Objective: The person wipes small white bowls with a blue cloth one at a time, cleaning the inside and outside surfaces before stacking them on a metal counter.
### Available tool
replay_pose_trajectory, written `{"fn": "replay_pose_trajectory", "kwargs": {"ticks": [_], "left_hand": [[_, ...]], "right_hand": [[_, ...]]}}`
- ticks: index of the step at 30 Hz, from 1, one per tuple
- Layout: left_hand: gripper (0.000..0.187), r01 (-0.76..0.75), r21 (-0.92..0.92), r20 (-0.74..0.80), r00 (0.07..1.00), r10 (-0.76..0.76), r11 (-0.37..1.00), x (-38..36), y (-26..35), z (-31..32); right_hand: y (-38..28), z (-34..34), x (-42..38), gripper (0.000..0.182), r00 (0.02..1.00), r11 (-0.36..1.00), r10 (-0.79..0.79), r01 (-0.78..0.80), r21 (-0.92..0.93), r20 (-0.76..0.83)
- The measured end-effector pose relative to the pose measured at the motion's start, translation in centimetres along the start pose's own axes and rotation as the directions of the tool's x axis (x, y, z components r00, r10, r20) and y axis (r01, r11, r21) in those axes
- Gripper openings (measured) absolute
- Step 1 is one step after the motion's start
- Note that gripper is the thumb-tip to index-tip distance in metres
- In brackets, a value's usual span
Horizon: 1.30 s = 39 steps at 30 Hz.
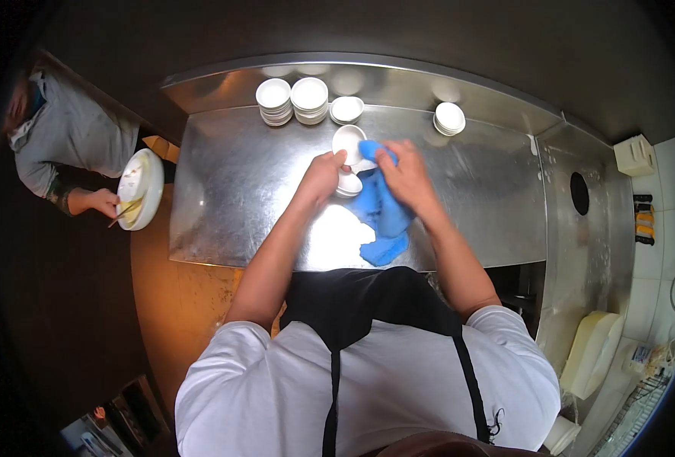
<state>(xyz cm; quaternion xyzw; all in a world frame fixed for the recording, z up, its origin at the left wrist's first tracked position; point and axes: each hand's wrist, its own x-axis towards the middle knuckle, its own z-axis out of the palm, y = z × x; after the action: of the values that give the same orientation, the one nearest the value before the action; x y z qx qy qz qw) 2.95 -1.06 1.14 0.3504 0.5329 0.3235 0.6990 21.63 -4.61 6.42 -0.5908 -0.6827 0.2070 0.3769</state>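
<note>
My left hand [322, 177] grips a small white bowl [348, 140] by its near rim, tilted above the steel counter. In my right hand [406, 169] is a blue cloth [383, 213]; one end is pressed against the bowl's right edge and the rest hangs down to the counter. Just below the raised bowl, partly hidden by my left hand, are more small white bowls [348, 185]. Behind them stand two tall stacks of white bowls, a left stack [274, 99] and a right stack [310, 97], and a shorter stack [346, 110].
Another stack of bowls [449, 119] stands at the back right of the steel counter [238, 183]. A raised steel edge runs behind it. On the left, a co-worker [86, 145] holds white plates [143, 186]. A round hole [579, 193] opens in the right-hand steel surface.
</note>
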Motion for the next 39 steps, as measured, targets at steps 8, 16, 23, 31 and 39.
{"fn": "replay_pose_trajectory", "kwargs": {"ticks": [8, 16, 23, 31, 39], "left_hand": [[0.035, -0.159, 0.2, -0.03, 0.985, 0.168, 0.967, 0.5, -1.9, 0.5], [0.045, -0.149, 0.016, -0.081, 0.985, 0.15, 0.989, -1.5, -2.4, 1.3], [0.054, -0.1, -0.126, -0.074, 0.993, 0.091, 0.987, -3.1, -3.0, 2.6], [0.051, 0.063, -0.819, 0.001, 0.994, -0.108, 0.57, -3.2, -0.6, 0.2], [0.039, 0.235, -0.864, 0.263, 0.965, 0.001, 0.446, -1.7, -0.1, -0.3]], "right_hand": [[0.8, 1.3, 3.6, 0.027, 0.987, 0.997, 0.058, -0.049, -0.065, 0.152], [5.3, 4.4, 9.9, 0.032, 0.995, 0.991, 0.096, -0.097, -0.095, -0.016], [6.6, 7.3, 13.3, 0.039, 0.978, 0.972, 0.209, -0.208, -0.109, -0.006], [5.9, 3.4, 9.7, 0.06, 0.965, 0.963, 0.259, -0.257, -0.078, 0.031], [10.6, -1.5, 1.7, 0.049, 0.904, 0.897, 0.418, -0.426, 0.117, 0.087]]}}
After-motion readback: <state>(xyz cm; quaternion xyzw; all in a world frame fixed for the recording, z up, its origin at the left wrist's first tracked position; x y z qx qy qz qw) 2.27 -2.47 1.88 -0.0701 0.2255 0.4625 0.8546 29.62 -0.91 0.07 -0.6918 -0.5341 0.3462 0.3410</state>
